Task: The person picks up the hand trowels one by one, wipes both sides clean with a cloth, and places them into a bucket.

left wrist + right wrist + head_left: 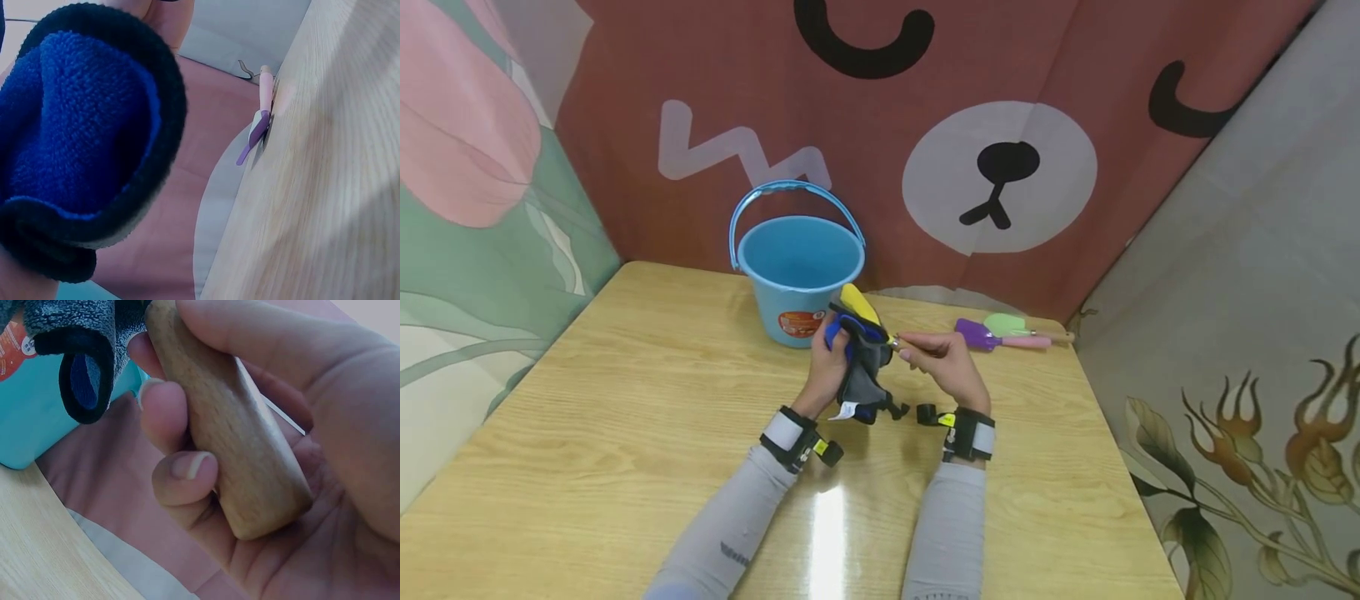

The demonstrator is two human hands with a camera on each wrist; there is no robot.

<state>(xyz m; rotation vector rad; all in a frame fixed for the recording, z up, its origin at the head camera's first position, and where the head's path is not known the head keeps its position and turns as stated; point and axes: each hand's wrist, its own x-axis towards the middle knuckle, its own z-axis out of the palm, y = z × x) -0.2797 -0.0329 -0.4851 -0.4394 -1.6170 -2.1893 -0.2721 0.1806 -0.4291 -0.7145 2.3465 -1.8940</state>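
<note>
Two hands meet above the middle of the desk [625, 400], forearms in grey sleeves reaching in from the near edge, a strapped camera on each wrist. My left hand [827, 367] is curled round a blue and grey cloth [861, 367], bunched with its black hem hanging down toward the desk; the left wrist view is mostly filled by that cloth's blue fleece. My right hand [943, 362] comes in from the right, fingers and thumb wrapped round a wooden handle [231, 444], which the right wrist view shows lying across the palm. The handle belongs to a small trowel whose yellow blade [859, 302] sticks up out of the cloth, toward the far left. So the trowel is held between the two hands, blade end wrapped in the cloth, raised off the surface.

The desk is light wood with a shiny grain and a glare patch near me. Behind it hangs a reddish curtain printed with a bear face; a floral panel stands to the left, a grey one with leaves to the right.

A blue bucket [797, 279] stands at the far side, just beyond my left hand, handle upright; I cannot see anything in it. Further right, near the far edge, lie a purple trowel [981, 336] and a green trowel [1007, 323], side by side.
</note>
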